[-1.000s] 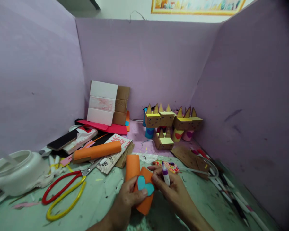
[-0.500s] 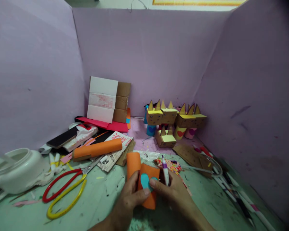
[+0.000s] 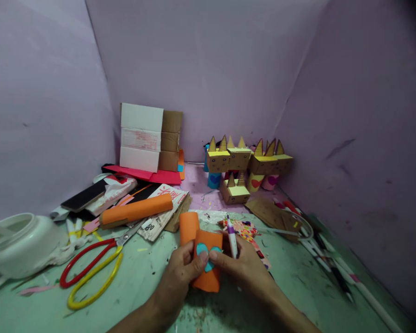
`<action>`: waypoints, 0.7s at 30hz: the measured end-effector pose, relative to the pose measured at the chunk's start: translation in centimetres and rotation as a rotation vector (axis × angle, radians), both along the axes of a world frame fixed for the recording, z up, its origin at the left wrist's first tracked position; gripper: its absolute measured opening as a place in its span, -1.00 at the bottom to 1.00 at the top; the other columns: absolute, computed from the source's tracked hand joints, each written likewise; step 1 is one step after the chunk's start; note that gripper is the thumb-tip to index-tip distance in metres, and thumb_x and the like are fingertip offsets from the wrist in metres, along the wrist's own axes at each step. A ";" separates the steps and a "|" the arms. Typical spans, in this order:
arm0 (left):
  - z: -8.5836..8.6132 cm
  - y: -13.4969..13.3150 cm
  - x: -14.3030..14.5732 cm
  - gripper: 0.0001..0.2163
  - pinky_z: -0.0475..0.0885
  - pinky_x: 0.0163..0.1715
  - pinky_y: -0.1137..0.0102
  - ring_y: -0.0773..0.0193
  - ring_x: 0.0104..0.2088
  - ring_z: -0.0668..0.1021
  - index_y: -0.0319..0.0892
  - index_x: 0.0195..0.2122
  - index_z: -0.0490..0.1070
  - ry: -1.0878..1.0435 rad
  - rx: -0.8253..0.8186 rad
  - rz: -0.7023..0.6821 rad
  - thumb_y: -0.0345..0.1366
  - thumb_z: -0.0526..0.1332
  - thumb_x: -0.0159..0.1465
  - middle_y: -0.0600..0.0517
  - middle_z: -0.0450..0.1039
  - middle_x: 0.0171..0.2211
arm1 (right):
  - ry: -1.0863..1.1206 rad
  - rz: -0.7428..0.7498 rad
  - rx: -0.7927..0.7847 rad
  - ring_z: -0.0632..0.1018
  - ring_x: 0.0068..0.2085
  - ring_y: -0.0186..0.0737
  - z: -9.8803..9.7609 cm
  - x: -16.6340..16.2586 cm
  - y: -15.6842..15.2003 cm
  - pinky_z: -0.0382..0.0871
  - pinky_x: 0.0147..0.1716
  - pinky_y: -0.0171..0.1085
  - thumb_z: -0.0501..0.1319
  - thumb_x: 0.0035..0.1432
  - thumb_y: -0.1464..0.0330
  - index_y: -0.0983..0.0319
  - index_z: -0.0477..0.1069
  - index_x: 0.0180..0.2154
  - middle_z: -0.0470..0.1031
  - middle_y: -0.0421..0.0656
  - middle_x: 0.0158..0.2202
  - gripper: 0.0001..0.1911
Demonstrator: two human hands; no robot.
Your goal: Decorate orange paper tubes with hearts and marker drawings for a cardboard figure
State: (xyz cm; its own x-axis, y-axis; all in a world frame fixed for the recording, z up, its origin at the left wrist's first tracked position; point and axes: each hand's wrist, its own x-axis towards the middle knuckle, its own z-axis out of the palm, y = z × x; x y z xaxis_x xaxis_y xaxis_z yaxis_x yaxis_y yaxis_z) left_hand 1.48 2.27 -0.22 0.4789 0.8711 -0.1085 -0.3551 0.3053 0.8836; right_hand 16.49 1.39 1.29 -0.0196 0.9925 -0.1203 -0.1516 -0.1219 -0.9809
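Between my two hands is an orange paper tube with a blue paper heart on its front. My left hand is closed on the tube's left side, its thumb on the heart. From the right, my right hand grips the same tube and presses a thumb on the heart's other lobe. A white marker with a purple end is also tucked in the right hand, pointing up. Just behind my left fingers shows a second orange tube; its lower part is hidden.
Red-and-yellow scissors lie open at left, beside a white pot. A long orange roll rests on printed cardboard. Horned cardboard box figures stand at the back. Pens and brown cardboard lie at right.
The view has tipped down slightly. My left thumb has moved up from the tube's lower part onto the heart. Both hands keep hold of the tube, and the marker stays in the right.
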 end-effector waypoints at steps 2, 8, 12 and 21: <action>-0.3 0.0 -0.1 -0.62 0.41 -0.15 0.30 0.09 -0.17 0.55 -0.27 -0.08 0.47 0.007 0.008 -0.010 -0.13 0.32 0.16 -0.12 0.55 -0.20 | -0.016 -0.035 0.005 0.55 -0.39 -0.09 0.0 0.0 0.0 0.43 -0.31 -0.10 0.51 -0.34 0.23 0.27 0.52 -0.27 0.60 -0.08 -0.39 -0.50; -0.4 0.0 -0.1 -0.59 0.44 -0.13 0.25 0.05 -0.16 0.56 -0.27 -0.05 0.46 0.063 0.078 0.002 -0.13 0.33 0.15 -0.14 0.56 -0.18 | -0.100 -0.087 0.016 0.51 -0.44 -0.12 -0.3 0.2 -0.2 0.40 -0.41 -0.14 0.47 -0.32 0.24 0.28 0.49 -0.27 0.56 -0.11 -0.47 -0.51; 0.4 0.0 -0.3 -0.51 0.43 -0.08 0.24 0.02 -0.11 0.55 -0.24 0.04 0.42 0.052 0.172 -0.026 -0.11 0.35 0.12 -0.14 0.55 -0.10 | -0.163 -0.086 0.094 0.54 -0.41 -0.10 0.7 0.1 -0.6 0.43 -0.39 -0.17 0.44 -0.30 0.31 0.26 0.49 -0.25 0.59 -0.11 -0.41 -0.55; -0.2 0.4 -2.4 -0.53 0.33 0.07 0.26 0.02 0.03 0.51 -0.14 0.11 0.41 0.417 0.576 -0.002 -0.20 0.30 0.16 -0.11 0.50 0.05 | -0.341 0.041 0.519 0.57 -0.33 -0.25 0.4 0.3 -1.5 0.43 -0.31 -0.36 0.26 -0.09 0.56 0.17 0.53 -0.25 0.61 -0.19 -0.32 -0.68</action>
State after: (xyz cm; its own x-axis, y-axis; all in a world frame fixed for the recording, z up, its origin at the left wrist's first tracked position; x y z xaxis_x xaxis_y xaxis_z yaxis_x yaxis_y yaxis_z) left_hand -0.88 2.67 -0.43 0.4990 0.8445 0.1945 0.0477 -0.2508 0.9669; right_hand 16.84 -0.10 1.74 -0.1045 0.9225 0.3717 0.1755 0.3850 -0.9061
